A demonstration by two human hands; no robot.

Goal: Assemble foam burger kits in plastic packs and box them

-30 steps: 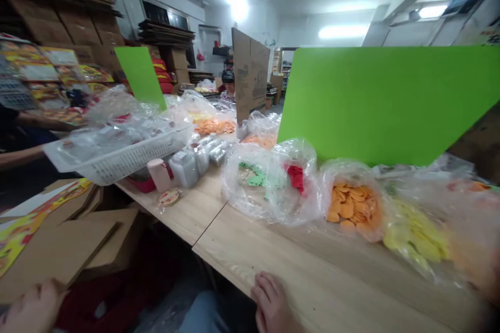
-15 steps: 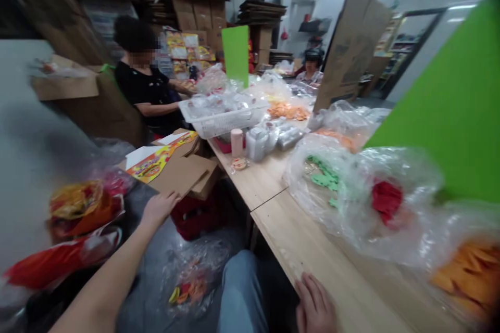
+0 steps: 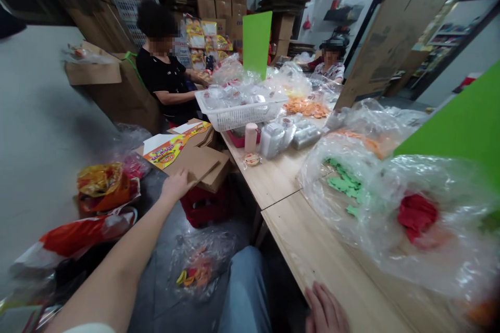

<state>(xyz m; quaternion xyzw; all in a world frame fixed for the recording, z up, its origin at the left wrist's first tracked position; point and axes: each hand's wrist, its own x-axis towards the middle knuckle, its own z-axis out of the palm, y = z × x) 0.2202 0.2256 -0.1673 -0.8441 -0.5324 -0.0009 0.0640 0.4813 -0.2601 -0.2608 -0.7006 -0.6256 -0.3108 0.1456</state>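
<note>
My left hand [image 3: 176, 186] reaches out low and touches the edge of a flat cardboard sheet [image 3: 191, 164], part of a stack with a printed yellow-and-orange card [image 3: 170, 150] on top. Its fingers lie on the cardboard without a visible grip. My right hand [image 3: 325, 312] rests at the near edge of the light wooden table [image 3: 312, 242], holding nothing. Beside it on the table lie clear plastic bags [image 3: 422, 229] with red and green pieces inside.
A red crate [image 3: 205, 205] stands under the cardboard, and plastic bags of scraps [image 3: 195, 265] lie on the floor. Colourful bags [image 3: 103, 187] sit at left. A white basket [image 3: 240, 109] stands on the table. Co-workers [image 3: 166, 57] sit beyond it, with green and cardboard dividers nearby.
My view has swung left from the bags on the table toward the floor and the cardboard. My left arm has stretched out to the cardboard, and my right hand stays at the table edge.
</note>
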